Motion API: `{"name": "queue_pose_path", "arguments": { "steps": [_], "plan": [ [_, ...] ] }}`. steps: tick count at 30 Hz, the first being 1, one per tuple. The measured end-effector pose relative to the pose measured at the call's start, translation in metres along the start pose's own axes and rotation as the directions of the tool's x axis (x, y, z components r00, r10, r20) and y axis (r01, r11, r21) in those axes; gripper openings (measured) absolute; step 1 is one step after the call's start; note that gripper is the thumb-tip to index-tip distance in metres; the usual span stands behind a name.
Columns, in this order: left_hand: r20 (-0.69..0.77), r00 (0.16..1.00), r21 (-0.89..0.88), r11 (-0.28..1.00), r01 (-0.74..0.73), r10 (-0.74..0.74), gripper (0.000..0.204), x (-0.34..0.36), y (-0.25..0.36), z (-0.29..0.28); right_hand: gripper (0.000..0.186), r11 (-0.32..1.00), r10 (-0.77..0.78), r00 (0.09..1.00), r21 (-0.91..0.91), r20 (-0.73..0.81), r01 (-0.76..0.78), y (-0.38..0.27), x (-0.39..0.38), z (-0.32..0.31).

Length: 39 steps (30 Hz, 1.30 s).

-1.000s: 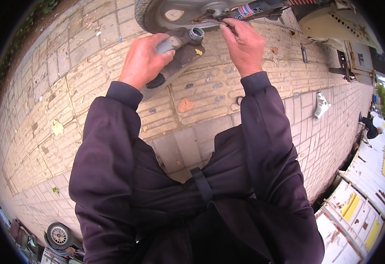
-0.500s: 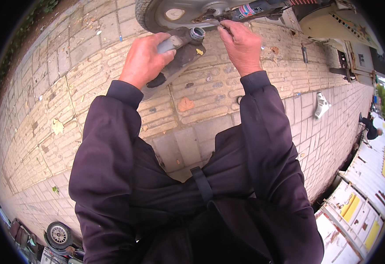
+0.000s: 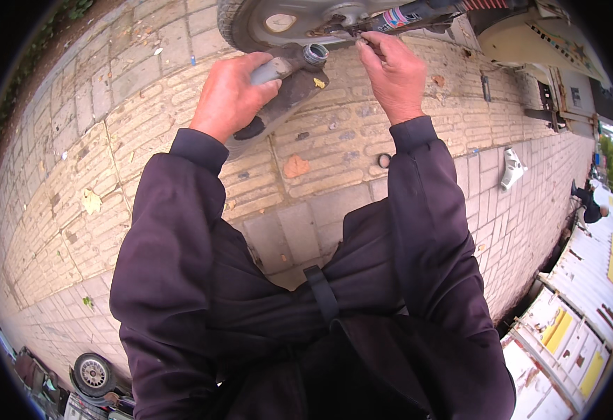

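Note:
My left hand (image 3: 233, 91) grips the handle of a grey plastic jug (image 3: 289, 87) with an open threaded neck, held tilted over the paving. My right hand (image 3: 394, 73) is pinched on a small part at the hub of a grey scooter wheel (image 3: 278, 21) at the top of the view. A shock absorber with a coloured label (image 3: 404, 15) runs right from the hub. What the fingertips hold is too small to tell. Both arms are in dark sleeves.
Brick paving (image 3: 110, 161) spreads all around. A small black ring (image 3: 384, 160) and a white plastic piece (image 3: 511, 168) lie on it to the right. Scooter body panels (image 3: 530, 42) are at top right. Another person (image 3: 590, 206) crouches far right. A car wheel (image 3: 93, 374) shows bottom left.
My right hand has shifted slightly left toward the wheel hub. The left hand and the jug have hardly moved.

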<state>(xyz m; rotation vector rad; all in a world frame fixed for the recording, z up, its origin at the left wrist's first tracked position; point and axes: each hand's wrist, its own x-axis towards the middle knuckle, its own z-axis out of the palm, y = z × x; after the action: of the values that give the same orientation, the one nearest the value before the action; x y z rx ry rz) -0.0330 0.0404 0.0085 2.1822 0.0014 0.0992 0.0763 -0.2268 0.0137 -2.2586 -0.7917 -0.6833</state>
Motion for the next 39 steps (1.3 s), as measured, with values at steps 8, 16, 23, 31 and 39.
{"name": "queue_pose_path", "arguments": {
  "steps": [8, 16, 23, 31, 39],
  "plan": [
    [-0.011, 1.000, 0.034, 0.999, -0.011, 0.011, 0.049, 0.000, 0.000, 0.000, 0.017, 0.990, 0.095, 0.995, 0.106, 0.027, -0.098, -0.001, -0.004, 0.003],
    [-0.014, 1.000, -0.001, 1.000, -0.007, 0.007, 0.049, -0.001, 0.002, 0.000, 0.016, 0.935, 0.296, 0.954, 0.217, -0.044, -0.280, 0.007, -0.005, 0.005],
    [-0.006, 1.000, -0.008, 1.000, 0.004, -0.004, 0.049, 0.000, 0.003, 0.002, 0.019, 0.945, 0.280, 0.960, 0.177, 0.006, -0.276, 0.010, -0.006, 0.001],
    [-0.014, 1.000, -0.012, 1.000, -0.009, 0.009, 0.049, -0.001, 0.002, 0.001, 0.019, 0.791, 0.396, 0.917, 0.491, 0.044, -0.365, -0.006, 0.011, -0.060],
    [-0.006, 0.994, 0.031, 0.993, -0.112, 0.112, 0.045, -0.001, 0.010, 0.014, 0.021, 0.834, 0.363, 0.901, 0.347, 0.239, -0.428, -0.003, 0.002, -0.061]
  ]
}}
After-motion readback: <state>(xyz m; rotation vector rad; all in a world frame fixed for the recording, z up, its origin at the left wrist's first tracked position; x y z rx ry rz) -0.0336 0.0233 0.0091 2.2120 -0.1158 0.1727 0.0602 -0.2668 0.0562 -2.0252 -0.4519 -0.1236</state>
